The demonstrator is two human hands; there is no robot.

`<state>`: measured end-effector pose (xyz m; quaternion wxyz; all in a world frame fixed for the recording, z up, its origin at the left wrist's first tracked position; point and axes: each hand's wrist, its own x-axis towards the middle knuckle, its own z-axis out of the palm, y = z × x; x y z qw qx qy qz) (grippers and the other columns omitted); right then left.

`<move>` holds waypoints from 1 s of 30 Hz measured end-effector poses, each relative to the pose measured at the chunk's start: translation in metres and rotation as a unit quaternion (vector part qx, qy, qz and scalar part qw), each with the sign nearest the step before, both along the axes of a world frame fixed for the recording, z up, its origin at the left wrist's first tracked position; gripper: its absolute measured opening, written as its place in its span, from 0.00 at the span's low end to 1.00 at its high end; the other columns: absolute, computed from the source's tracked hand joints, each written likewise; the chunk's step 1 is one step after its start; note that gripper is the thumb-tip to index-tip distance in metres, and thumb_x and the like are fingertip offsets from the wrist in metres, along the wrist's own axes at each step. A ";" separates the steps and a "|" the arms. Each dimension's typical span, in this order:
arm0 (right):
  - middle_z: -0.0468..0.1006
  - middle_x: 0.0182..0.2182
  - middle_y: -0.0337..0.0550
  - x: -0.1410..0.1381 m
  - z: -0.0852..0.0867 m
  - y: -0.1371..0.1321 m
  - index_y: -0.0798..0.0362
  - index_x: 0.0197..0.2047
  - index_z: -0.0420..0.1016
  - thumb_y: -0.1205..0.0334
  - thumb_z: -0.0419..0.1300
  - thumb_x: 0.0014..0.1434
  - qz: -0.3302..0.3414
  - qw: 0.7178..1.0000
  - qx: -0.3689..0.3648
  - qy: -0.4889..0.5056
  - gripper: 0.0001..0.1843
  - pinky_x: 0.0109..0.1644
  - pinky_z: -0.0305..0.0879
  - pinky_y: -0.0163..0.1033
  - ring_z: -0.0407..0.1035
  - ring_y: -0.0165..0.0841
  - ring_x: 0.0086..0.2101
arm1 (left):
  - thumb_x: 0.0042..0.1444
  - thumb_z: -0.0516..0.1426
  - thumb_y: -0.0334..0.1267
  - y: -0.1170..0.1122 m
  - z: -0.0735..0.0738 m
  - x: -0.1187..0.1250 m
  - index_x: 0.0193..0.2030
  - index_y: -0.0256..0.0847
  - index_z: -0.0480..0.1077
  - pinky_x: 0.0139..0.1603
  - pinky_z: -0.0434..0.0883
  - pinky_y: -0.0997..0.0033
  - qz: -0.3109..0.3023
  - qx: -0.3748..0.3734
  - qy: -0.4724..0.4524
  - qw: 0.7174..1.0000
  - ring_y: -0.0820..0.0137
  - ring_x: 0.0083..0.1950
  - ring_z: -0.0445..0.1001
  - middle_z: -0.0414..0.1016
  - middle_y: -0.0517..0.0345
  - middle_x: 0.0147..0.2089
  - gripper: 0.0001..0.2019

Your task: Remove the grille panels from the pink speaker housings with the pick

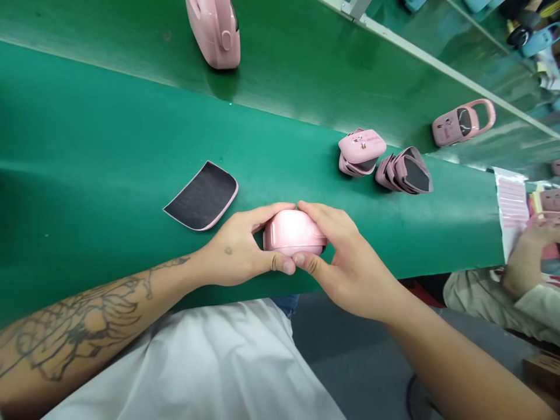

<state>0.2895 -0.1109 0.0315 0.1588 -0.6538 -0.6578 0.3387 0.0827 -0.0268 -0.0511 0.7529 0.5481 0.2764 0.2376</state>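
Note:
My left hand point(231, 248) and my right hand point(341, 256) grip a rounded pink plastic case point(293, 232) from both sides, at the near edge of a green conveyor belt point(109, 128). Its underside is hidden by my fingers. To the left of my left hand, a curved pink panel point(202, 195) lies with its black inner face up. Beyond my right hand, a pile of pink plastic shells point(361, 150) sits beside a stack of pink shells with dark insides point(405, 172).
A higher green belt runs behind, carrying a pink handled case point(216, 35) and a pink open frame point(464, 122). At the right, a co-worker's hand point(531, 251) rests near a printed paper sheet point(511, 204). Several coloured items lie at the far right.

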 end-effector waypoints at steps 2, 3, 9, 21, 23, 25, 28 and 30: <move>0.75 0.70 0.51 0.000 0.001 0.003 0.44 0.75 0.68 0.41 0.63 0.72 -0.003 1.000 -0.001 0.001 0.34 0.71 0.65 0.70 0.68 0.58 0.67 | 0.46 0.81 0.47 0.001 0.000 0.001 0.69 0.43 0.77 0.68 0.76 0.47 0.003 -0.004 -0.004 1.000 0.43 0.69 0.78 0.81 0.45 0.68 0.43; 0.76 0.69 0.51 0.000 0.001 0.004 0.44 0.74 0.69 0.41 0.63 0.72 -0.005 1.000 0.000 0.002 0.33 0.70 0.66 0.70 0.69 0.58 0.67 | 0.46 0.81 0.47 0.001 0.000 0.001 0.69 0.42 0.76 0.68 0.76 0.47 0.003 -0.005 -0.006 1.000 0.43 0.69 0.78 0.81 0.44 0.68 0.44; 0.79 0.66 0.50 -0.003 -0.002 0.003 0.45 0.69 0.72 0.48 0.64 0.72 -0.003 1.000 0.026 -0.002 0.26 0.68 0.68 0.66 0.71 0.56 0.64 | 0.47 0.81 0.44 -0.001 0.001 0.002 0.69 0.41 0.76 0.68 0.76 0.49 -0.002 -0.023 -0.025 0.999 0.45 0.67 0.79 0.82 0.45 0.66 0.42; 0.68 0.74 0.56 0.019 -0.026 -0.007 0.44 0.75 0.65 0.38 0.63 0.72 -0.188 0.962 0.113 0.163 0.36 0.65 0.76 0.59 0.71 0.51 0.67 | 0.57 0.73 0.57 0.015 0.008 0.008 0.60 0.37 0.82 0.55 0.81 0.51 0.039 -0.152 -0.115 0.981 0.43 0.58 0.85 0.87 0.40 0.57 0.31; 0.76 0.65 0.56 0.012 -0.024 -0.012 0.45 0.72 0.69 0.37 0.63 0.71 -0.202 0.949 0.099 0.222 0.34 0.56 0.81 0.54 0.78 0.48 0.58 | 0.58 0.71 0.59 0.018 0.018 0.004 0.55 0.39 0.84 0.57 0.81 0.46 0.072 -0.195 -0.166 0.964 0.40 0.59 0.84 0.88 0.42 0.54 0.28; 0.80 0.55 0.51 -0.004 -0.020 -0.016 0.44 0.68 0.74 0.39 0.67 0.69 -0.187 0.947 0.115 0.233 0.30 0.50 0.82 0.50 0.80 0.44 0.49 | 0.58 0.70 0.59 0.020 0.028 0.001 0.49 0.39 0.86 0.61 0.80 0.42 0.099 -0.230 -0.202 0.947 0.38 0.60 0.84 0.89 0.45 0.49 0.24; 0.78 0.48 0.44 -0.032 -0.009 -0.016 0.41 0.62 0.77 0.48 0.71 0.67 -0.166 0.952 0.192 0.174 0.22 0.49 0.80 0.45 0.77 0.40 0.47 | 0.58 0.68 0.56 0.021 0.039 -0.001 0.42 0.38 0.85 0.64 0.78 0.38 0.138 -0.274 -0.219 0.926 0.38 0.59 0.84 0.90 0.47 0.42 0.21; 0.78 0.45 0.41 -0.048 0.000 -0.013 0.41 0.56 0.79 0.53 0.72 0.67 -0.146 0.951 0.242 0.128 0.16 0.47 0.78 0.42 0.76 0.37 0.45 | 0.57 0.66 0.56 0.022 0.042 0.000 0.40 0.37 0.84 0.63 0.78 0.39 0.161 -0.303 -0.222 0.913 0.38 0.58 0.85 0.89 0.46 0.41 0.21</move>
